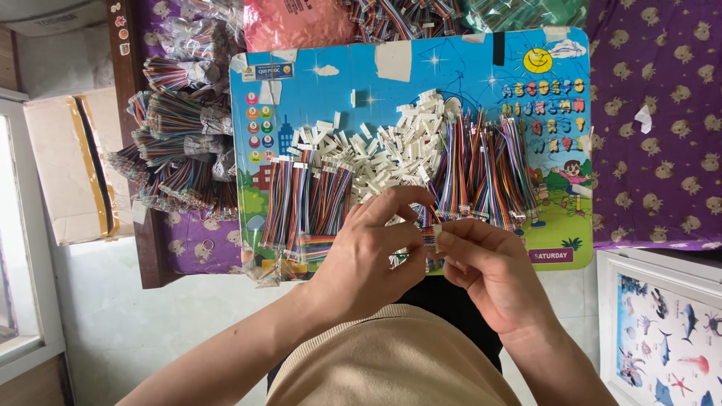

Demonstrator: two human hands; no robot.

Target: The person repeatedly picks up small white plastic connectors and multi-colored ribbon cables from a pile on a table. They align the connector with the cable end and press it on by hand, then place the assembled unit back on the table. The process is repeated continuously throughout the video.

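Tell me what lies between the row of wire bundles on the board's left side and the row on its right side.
In the head view, a heap of small white connector housings lies between the left wire bundles and the right wire bundles on the colourful board.

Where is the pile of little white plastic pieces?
In the head view, the heap of small white plastic connector pieces lies mid-board on the blue cartoon board, between two rows of rainbow-coloured wire bundles, just above the two hands.

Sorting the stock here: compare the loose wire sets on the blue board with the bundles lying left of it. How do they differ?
The wire sets on the board lie loose, spread flat in rows; the bundles at the left are tied or bagged in thick bunches. The board sets sit beside a pile of white connectors; the bundles rest on purple patterned cloth. Both are multicoloured ribbon-style wires.
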